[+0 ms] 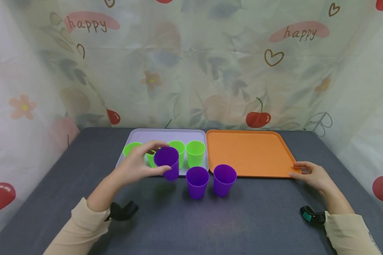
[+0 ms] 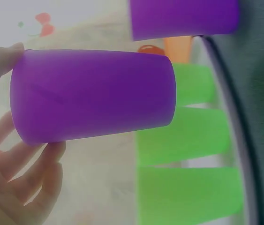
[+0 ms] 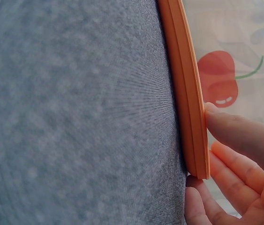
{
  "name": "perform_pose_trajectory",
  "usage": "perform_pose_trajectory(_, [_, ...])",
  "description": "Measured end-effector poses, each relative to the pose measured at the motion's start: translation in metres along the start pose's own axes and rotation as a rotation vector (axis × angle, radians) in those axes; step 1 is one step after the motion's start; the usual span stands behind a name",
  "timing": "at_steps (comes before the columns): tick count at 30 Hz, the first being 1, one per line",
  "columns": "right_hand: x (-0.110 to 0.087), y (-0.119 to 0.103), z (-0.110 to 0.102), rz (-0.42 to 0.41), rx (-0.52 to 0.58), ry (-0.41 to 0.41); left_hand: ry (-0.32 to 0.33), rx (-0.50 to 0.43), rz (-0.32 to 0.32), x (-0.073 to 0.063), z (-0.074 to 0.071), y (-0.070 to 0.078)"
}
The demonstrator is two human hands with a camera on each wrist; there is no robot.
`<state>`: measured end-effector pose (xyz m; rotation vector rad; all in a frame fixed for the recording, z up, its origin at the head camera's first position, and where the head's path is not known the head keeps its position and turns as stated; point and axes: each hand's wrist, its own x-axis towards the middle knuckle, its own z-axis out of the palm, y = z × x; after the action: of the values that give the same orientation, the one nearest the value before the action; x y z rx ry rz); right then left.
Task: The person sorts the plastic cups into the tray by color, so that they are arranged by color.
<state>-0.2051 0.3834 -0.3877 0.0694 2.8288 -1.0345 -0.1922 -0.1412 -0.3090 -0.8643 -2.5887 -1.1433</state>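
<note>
My left hand (image 1: 132,164) grips a purple cup (image 1: 167,166) by its rim, thumb on the near side and fingers on the far side. This cup stands upright in front of the lavender tray (image 1: 169,134), overlapping it in the head view. Several green cups (image 1: 195,154) stand in a row on that tray, partly hidden behind the hand and held cup. Two more purple cups, one left (image 1: 197,183) and one right (image 1: 224,181), are upright on the table before the trays. My right hand (image 1: 314,177) holds the near right corner of the orange tray (image 1: 249,152), with the thumb at its rim.
The two trays lie side by side on a dark grey tablecloth (image 1: 217,223). Behind the table hangs a patterned curtain (image 1: 191,71), with more curtain along both sides. A thin looped cord (image 1: 320,122) shows near the back right corner.
</note>
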Motion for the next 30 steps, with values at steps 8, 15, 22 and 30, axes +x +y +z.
perform_pose_trajectory(8, [0.001,0.001,0.000,0.004,-0.005,0.002,0.033,0.001,0.053,0.014,-0.010,0.011])
perform_pose_trajectory(15, [0.001,0.001,0.000,0.003,-0.004,0.002,0.019,0.007,0.044,0.029,-0.007,0.016])
perform_pose_trajectory(22, [0.001,0.002,0.000,0.008,0.002,0.003,0.033,-0.042,0.090,0.048,0.000,0.020])
perform_pose_trajectory(30, [0.002,0.002,0.001,0.010,0.008,0.005,-0.005,-0.097,0.106,0.073,0.012,0.024])
